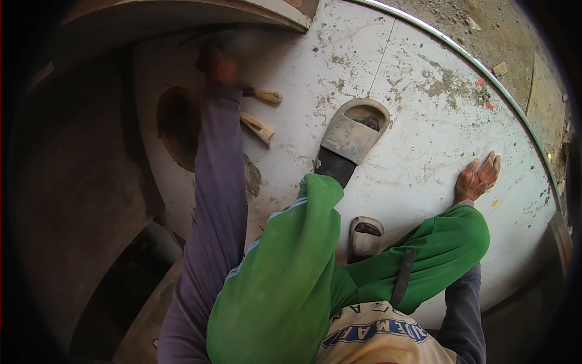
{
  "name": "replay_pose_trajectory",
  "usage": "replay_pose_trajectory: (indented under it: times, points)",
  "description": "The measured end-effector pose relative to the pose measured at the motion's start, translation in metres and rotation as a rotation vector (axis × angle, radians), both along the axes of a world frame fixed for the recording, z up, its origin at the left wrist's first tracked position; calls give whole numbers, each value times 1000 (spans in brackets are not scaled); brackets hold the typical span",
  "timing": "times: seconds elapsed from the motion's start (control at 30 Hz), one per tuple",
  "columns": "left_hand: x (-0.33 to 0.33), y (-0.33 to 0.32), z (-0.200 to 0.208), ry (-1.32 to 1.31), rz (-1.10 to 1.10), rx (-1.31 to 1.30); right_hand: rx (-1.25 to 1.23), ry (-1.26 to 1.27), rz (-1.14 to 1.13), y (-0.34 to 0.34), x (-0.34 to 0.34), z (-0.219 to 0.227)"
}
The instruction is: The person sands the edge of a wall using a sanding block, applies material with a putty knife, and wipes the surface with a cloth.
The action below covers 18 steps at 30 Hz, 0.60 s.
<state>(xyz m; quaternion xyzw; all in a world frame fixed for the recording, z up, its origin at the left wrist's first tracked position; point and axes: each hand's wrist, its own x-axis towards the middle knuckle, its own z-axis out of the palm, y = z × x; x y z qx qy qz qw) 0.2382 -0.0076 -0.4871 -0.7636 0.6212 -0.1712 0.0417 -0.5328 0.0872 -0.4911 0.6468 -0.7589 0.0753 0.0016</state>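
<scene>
My left arm reaches forward, and my left hand (219, 65) is low in shadow near the wooden panel. Motion blurs its fingers, so I cannot make out their pose or anything held. Beside that forearm lie two short pale wooden pieces (268, 96), like tool handles; the farther one has a dark end. To the other side, my right hand (479, 176) rests palm down on the dusty white floor panel (418, 139), fingers stretched out, holding nothing.
A brown-rimmed dark oval (179, 128) lies left of my left forearm. The curved wooden panel (267, 11) overhangs the far left. A metal edge strip (461, 48) borders rubble-strewn ground (503, 30). My sandalled foot (357, 136) stands on the panel, grey cement crumbs around it.
</scene>
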Motion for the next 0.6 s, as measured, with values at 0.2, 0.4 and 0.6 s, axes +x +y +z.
replay_pose_trajectory:
  times: [0.2, 0.4, 0.6]
  points:
    - [9, -19, 45, 1050, 446, -539, 1, -7, -7, 2, -3, -2]
    - [-149, 26, 124, 1820, 606, -1274, -31, 2, -7, -5, -19, -1]
    - [-222, 124, 227, 1861, 453, -769, -154, -2, 140, 10, -18, -35]
